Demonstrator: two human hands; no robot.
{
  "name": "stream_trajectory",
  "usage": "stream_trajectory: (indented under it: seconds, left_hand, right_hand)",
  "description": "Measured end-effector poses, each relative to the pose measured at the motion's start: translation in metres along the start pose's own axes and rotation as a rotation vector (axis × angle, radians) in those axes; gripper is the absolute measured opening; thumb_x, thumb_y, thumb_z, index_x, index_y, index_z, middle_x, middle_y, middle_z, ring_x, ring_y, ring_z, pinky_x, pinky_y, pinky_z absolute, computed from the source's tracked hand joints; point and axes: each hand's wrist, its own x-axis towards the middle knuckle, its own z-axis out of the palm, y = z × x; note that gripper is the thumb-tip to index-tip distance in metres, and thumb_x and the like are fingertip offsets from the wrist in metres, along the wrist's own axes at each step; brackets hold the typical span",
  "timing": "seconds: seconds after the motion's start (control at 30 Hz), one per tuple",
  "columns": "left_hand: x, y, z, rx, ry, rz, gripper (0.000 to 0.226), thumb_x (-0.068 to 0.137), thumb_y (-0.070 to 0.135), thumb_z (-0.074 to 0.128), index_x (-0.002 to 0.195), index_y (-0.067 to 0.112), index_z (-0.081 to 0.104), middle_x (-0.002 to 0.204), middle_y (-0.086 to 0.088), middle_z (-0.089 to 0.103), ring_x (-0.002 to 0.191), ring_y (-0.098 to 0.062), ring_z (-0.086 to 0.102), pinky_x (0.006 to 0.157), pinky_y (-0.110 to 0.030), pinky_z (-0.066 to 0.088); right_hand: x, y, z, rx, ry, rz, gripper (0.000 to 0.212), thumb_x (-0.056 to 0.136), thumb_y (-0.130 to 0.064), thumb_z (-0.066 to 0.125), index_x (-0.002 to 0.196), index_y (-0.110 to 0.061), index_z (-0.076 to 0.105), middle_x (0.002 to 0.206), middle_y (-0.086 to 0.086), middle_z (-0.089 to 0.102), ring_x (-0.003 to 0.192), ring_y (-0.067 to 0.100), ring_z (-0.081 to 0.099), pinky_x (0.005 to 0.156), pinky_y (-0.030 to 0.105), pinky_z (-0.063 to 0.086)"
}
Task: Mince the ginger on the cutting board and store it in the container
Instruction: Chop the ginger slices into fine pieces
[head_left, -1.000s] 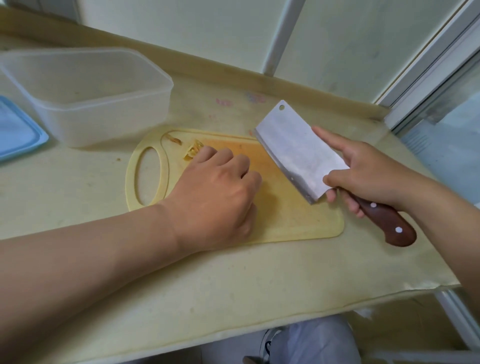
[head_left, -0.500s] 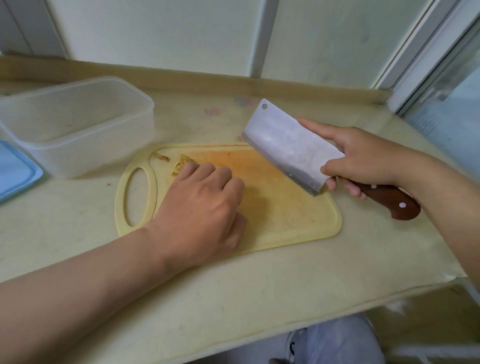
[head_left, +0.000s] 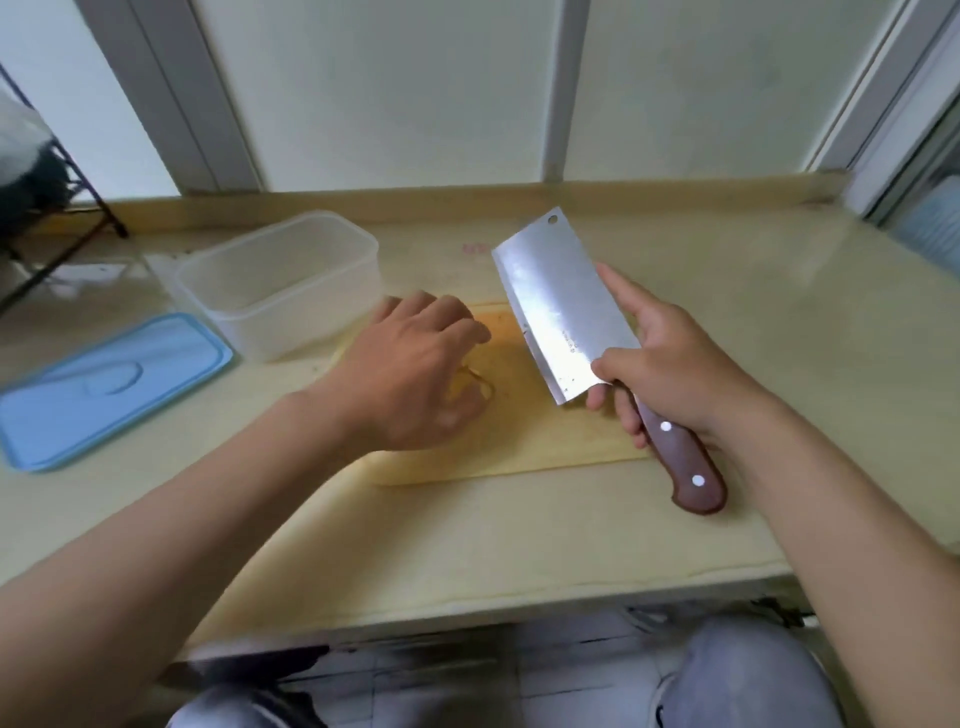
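Right hand grips cleaver over cutting board right half; left hand curled over ginger, grip unclear.

Looks like a home kitchen. Shows it in a yellow cutting board lying on a pale counter, a steel cleaver with a wooden handle above the board, a clear plastic container just behind-left of the board, a blue lid further left, and white framed wall panels behind the board.
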Motion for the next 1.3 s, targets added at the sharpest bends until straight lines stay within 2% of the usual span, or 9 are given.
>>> stream_trajectory:
  seconds: [0.1, 0.23, 0.43, 0.67, 0.8, 0.93, 1.07, 1.2, 1.3]
  left_hand:
    - [-0.003, -0.003, -0.01, 0.055, -0.149, -0.037, 0.08, 0.071, 0.066, 0.028, 0.134, 0.028, 0.059, 0.129, 0.005, 0.058, 0.121, -0.024, 0.049, 0.103, -0.042, 0.032]
    - [-0.008, 0.003, -0.006, 0.105, -0.196, -0.052, 0.06, 0.084, 0.066, 0.04, 0.129, 0.032, 0.063, 0.134, 0.008, 0.054, 0.127, -0.02, 0.043, 0.108, -0.041, 0.027]
    - [-0.001, 0.015, -0.003, 0.106, -0.167, -0.035, 0.04, 0.096, 0.053, 0.05, 0.131, 0.038, 0.061, 0.136, 0.007, 0.05, 0.129, -0.021, 0.039, 0.108, -0.042, 0.024]
    - [0.008, 0.021, -0.005, 0.097, -0.143, -0.015, 0.022, 0.095, 0.042, 0.055, 0.109, 0.03, 0.066, 0.116, 0.006, 0.055, 0.113, -0.021, 0.045, 0.103, -0.042, 0.028]
    - [0.009, 0.033, 0.002, -0.049, 0.08, 0.022, 0.006, 0.089, 0.027, 0.066, 0.089, 0.021, 0.065, 0.087, 0.007, 0.06, 0.087, -0.022, 0.053, 0.086, -0.039, 0.035]
    - [0.014, 0.061, 0.004, -0.632, 0.105, -0.329, 0.002, 0.088, 0.02, 0.069, 0.089, 0.021, 0.067, 0.072, 0.012, 0.061, 0.065, -0.008, 0.053, 0.064, -0.022, 0.043]
    - [0.025, 0.076, 0.006, -0.854, 0.067, -0.55, 0.011, 0.089, 0.014, 0.064, 0.081, 0.013, 0.072, 0.073, 0.001, 0.071, 0.058, -0.006, 0.054, 0.049, -0.014, 0.042]
    - [0.027, 0.077, 0.001, -0.831, -0.028, -0.607, 0.027, 0.092, 0.017, 0.06, 0.072, 0.006, 0.073, 0.056, 0.01, 0.068, 0.044, -0.005, 0.046, 0.044, -0.015, 0.036]
    - [0.023, 0.066, -0.017, -0.6, -0.002, -0.41, 0.022, 0.093, 0.017, 0.06, 0.081, 0.011, 0.076, 0.065, 0.011, 0.071, 0.049, -0.002, 0.052, 0.049, -0.009, 0.037]
  right_hand:
    - [-0.003, 0.007, 0.003, 0.046, 0.003, 0.017, 0.088, 0.091, 0.003, 0.045, 0.14, -0.07, 0.039, 0.072, 0.021, 0.067, 0.046, 0.026, 0.052, 0.048, 0.035, 0.048]
    - [-0.006, 0.009, 0.002, 0.094, 0.006, 0.016, 0.085, 0.091, 0.004, 0.047, 0.116, -0.078, 0.043, 0.073, 0.021, 0.068, 0.047, 0.026, 0.052, 0.048, 0.035, 0.048]
    - [-0.004, 0.012, 0.003, 0.103, 0.008, 0.014, 0.087, 0.09, 0.004, 0.047, 0.147, -0.061, 0.037, 0.073, 0.021, 0.068, 0.048, 0.027, 0.052, 0.049, 0.036, 0.048]
    - [-0.005, 0.015, 0.003, 0.143, 0.011, 0.017, 0.088, 0.09, 0.003, 0.046, 0.15, -0.06, 0.035, 0.072, 0.021, 0.068, 0.047, 0.026, 0.051, 0.048, 0.035, 0.048]
    - [-0.005, 0.016, 0.003, 0.164, 0.029, 0.022, 0.09, 0.091, 0.004, 0.047, 0.155, -0.057, 0.03, 0.072, 0.021, 0.068, 0.045, 0.026, 0.052, 0.048, 0.035, 0.048]
    - [-0.011, 0.013, -0.004, 0.159, 0.084, 0.022, 0.091, 0.09, 0.004, 0.046, 0.154, -0.058, 0.03, 0.071, 0.02, 0.07, 0.043, 0.024, 0.053, 0.047, 0.034, 0.049]
    - [-0.02, 0.01, -0.018, 0.087, 0.1, 0.001, 0.087, 0.089, 0.004, 0.045, 0.148, -0.06, 0.038, 0.069, 0.017, 0.071, 0.044, 0.025, 0.055, 0.048, 0.036, 0.051]
    - [-0.024, 0.008, -0.029, 0.032, 0.114, 0.004, 0.088, 0.089, 0.004, 0.044, 0.148, -0.061, 0.037, 0.069, 0.017, 0.071, 0.044, 0.025, 0.056, 0.047, 0.037, 0.052]
    - [-0.026, 0.011, -0.032, 0.008, 0.108, 0.029, 0.09, 0.089, 0.003, 0.044, 0.152, -0.061, 0.032, 0.064, 0.015, 0.07, 0.048, 0.027, 0.059, 0.047, 0.037, 0.053]
